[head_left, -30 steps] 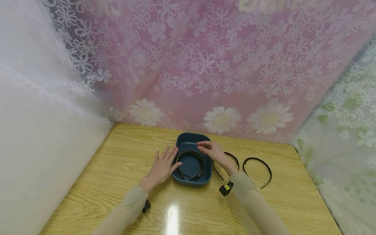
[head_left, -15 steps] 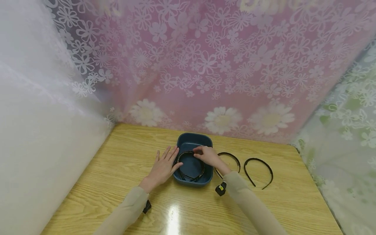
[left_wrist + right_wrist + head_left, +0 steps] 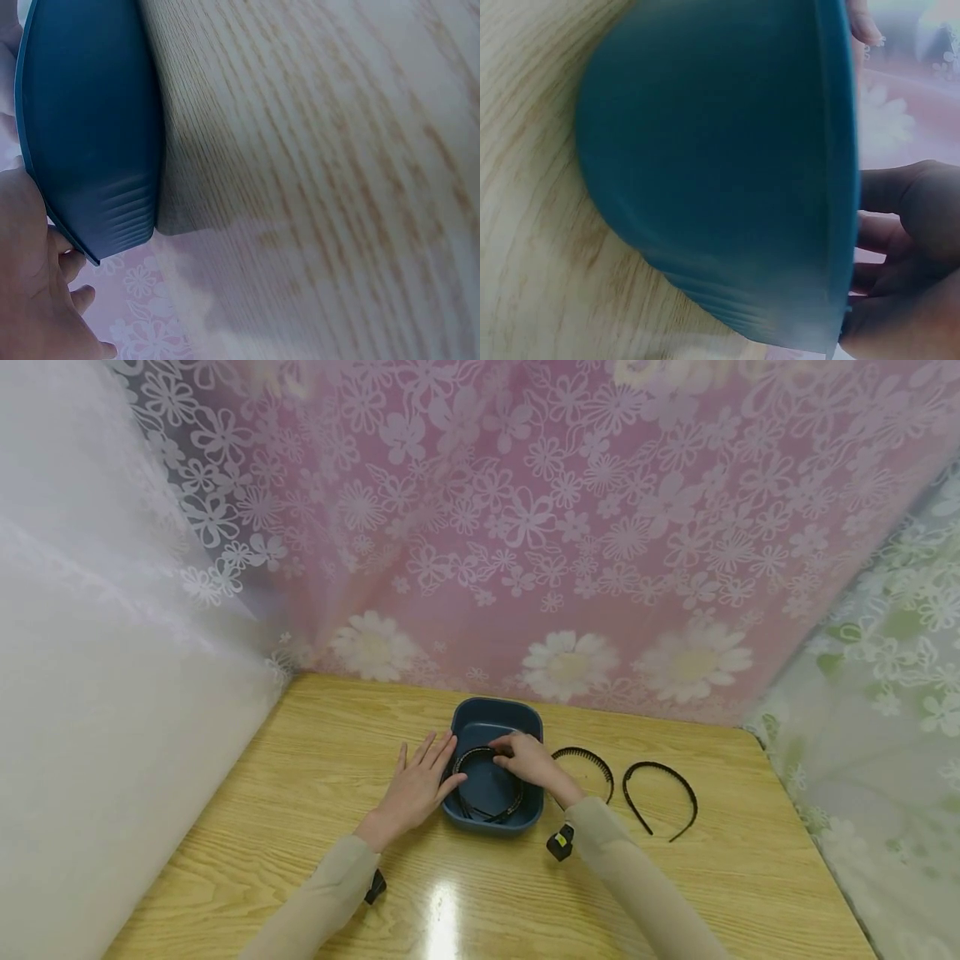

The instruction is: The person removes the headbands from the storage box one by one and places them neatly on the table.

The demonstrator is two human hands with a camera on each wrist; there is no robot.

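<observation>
A dark blue basin point(image 3: 491, 828) stands on the table, with black headbands point(image 3: 459, 762) lying inside it, overlapping so that I cannot tell how many. My left hand point(image 3: 411, 787) rests on the basin's left rim, fingers spread and straight. My right hand point(image 3: 531, 762) reaches over the right rim, its curled fingertips pinching the upper right of the headbands. In the right wrist view the basin wall point(image 3: 720, 150) hides the fingertips of the right hand point(image 3: 922, 255). The left wrist view has the left hand point(image 3: 30, 270) at the rim of the basin point(image 3: 94, 135).
Two black headbands lie on the wooden table point(image 3: 750, 860) right of the basin: a toothed headband point(image 3: 592, 756), partly behind the right forearm, and a separate headband point(image 3: 686, 785) farther right. A pink floral curtain point(image 3: 480, 527) hangs behind the table.
My right hand has moved down and left from above the basin to the headbands inside, then shifted slightly left. The left hand has stayed on the rim.
</observation>
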